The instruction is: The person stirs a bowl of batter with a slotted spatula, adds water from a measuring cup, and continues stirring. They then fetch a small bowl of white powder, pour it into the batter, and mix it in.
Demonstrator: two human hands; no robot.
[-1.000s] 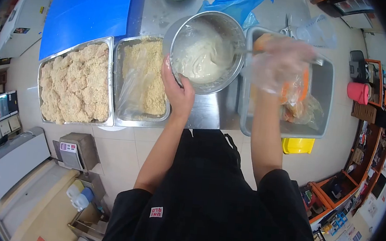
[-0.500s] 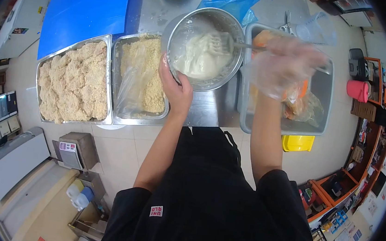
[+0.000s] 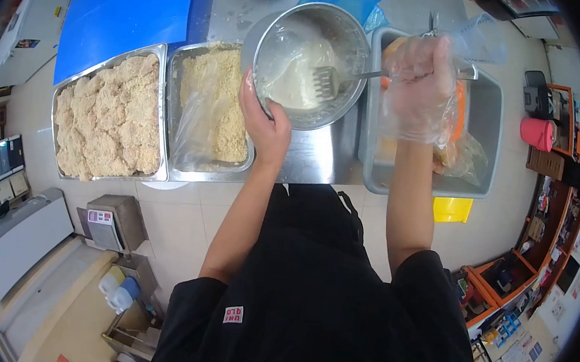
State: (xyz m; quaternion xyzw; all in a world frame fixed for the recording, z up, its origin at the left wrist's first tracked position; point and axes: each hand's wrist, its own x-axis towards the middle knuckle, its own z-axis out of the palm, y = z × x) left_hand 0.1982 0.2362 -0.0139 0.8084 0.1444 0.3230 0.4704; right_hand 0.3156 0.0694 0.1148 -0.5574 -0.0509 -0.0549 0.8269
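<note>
On steel counter (image 3: 313, 162): tray of breaded cutlets (image 3: 111, 118) far left, breadcrumb tray (image 3: 213, 104) beside it, then steel mixing bowl (image 3: 297, 38) of white batter (image 3: 288, 87). Left hand (image 3: 264, 126) clamps bowl's near rim. Gloved right hand (image 3: 422, 82) clenched round fork (image 3: 325, 81) handle, tines over batter.

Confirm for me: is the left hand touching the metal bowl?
Touching. The head view shows the left hand clasping the metal bowl at its near rim, with no gap, while the gloved right hand holds the fork.
</note>
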